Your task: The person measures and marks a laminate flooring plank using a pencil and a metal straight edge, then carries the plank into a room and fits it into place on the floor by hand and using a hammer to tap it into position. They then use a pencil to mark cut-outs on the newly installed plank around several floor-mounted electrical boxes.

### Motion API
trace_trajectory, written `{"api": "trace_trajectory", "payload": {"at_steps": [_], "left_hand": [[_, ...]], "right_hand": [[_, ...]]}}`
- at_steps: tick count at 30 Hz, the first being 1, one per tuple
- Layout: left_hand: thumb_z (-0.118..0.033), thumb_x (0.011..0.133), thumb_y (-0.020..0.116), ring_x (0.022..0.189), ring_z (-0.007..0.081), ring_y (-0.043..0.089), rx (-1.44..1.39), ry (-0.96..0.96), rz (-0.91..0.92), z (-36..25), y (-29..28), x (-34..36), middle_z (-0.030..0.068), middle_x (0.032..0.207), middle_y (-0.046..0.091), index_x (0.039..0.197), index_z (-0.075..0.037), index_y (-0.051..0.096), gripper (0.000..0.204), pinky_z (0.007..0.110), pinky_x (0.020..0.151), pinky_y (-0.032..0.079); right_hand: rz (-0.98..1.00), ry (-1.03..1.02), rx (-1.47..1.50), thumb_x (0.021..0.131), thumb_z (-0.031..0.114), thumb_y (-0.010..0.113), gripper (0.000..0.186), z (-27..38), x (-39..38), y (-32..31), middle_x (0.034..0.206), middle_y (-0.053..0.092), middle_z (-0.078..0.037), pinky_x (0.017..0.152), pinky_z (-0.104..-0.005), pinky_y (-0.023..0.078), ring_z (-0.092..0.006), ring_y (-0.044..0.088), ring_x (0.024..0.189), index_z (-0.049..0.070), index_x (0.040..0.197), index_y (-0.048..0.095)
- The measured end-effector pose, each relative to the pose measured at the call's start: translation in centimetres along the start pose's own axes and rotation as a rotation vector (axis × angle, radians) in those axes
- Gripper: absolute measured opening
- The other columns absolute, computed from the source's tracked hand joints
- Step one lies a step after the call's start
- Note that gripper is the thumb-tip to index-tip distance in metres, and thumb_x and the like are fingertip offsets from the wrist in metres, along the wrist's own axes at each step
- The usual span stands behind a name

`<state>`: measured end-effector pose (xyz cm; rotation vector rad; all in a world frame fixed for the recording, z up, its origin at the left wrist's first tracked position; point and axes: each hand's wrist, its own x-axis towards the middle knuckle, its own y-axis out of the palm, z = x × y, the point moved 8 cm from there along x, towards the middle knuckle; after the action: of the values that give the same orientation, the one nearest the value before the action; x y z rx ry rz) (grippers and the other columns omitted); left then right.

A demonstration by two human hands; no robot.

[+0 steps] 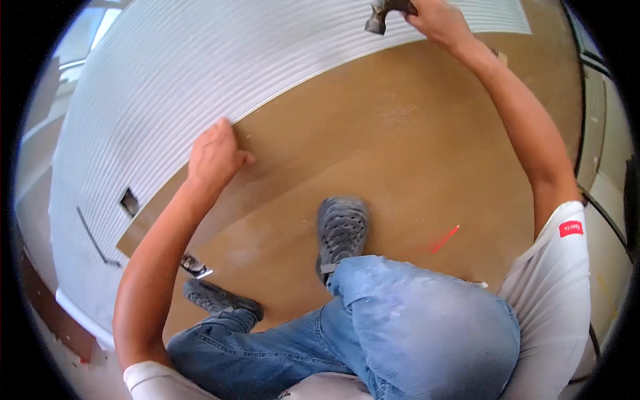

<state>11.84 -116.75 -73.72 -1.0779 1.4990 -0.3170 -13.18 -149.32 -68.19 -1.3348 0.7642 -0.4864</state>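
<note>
A white ribbed wall panel (pixel 200 73) lies flat and fills the upper left. A brown board (pixel 400 153) adjoins it along a long diagonal seam. My left hand (pixel 215 155) presses on that seam, fingers bent against the panel's edge. At the top, my right hand (pixel 433 20) grips the handle of a hammer (pixel 377 19), whose dark head hangs over the white panel close to the seam. I kneel on the brown board in blue jeans, one grey shoe (pixel 341 230) flat on it.
A small rectangular cut-out (pixel 129 201) and a thin dark line mark the white panel at the left. A metal scraper (pixel 195 267) lies beside my other grey shoe (pixel 220 300). A red laser line (pixel 445 238) falls on the board. Pale floor runs along the left.
</note>
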Motion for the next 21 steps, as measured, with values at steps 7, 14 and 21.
{"api": "trace_trajectory", "payload": {"at_steps": [7,14,21], "left_hand": [[-0.040,0.084,0.073,0.106,0.0204,0.060,-1.103,-0.080,0.085,7.9,-2.1,-0.6,0.0127,0.110,0.065,0.119,0.004,0.059,0.058,0.036,0.097,0.045],[-0.032,0.089,0.068,0.096,0.0205,0.064,-0.421,-0.158,0.008,19.3,-9.1,-15.2,0.0117,0.102,0.069,0.109,0.000,0.065,0.038,0.034,0.089,0.049],[-0.017,0.083,0.070,0.091,0.0307,0.066,-0.054,-0.420,0.021,33.4,-2.5,-31.8,0.0156,0.095,0.068,0.103,-0.002,0.065,0.026,0.040,0.081,0.051]], "right_hand": [[-0.041,0.046,0.269,0.087,0.040,0.066,0.037,10.3,-10.1,4.1,0.087,0.067,-0.017,0.069,-0.0513,0.050,-0.0417,0.064,0.084,0.012,0.109,0.057],[0.230,0.289,0.394,0.083,0.016,0.069,0.031,9.4,-25.8,11.0,0.097,0.066,-0.022,0.073,-0.0483,0.049,-0.0432,0.063,0.093,0.007,0.109,0.055],[0.181,0.451,0.395,0.086,0.021,0.069,0.034,6.7,-34.5,15.2,0.098,0.066,-0.023,0.076,-0.0465,0.049,-0.0434,0.063,0.092,0.003,0.112,0.055]]}}
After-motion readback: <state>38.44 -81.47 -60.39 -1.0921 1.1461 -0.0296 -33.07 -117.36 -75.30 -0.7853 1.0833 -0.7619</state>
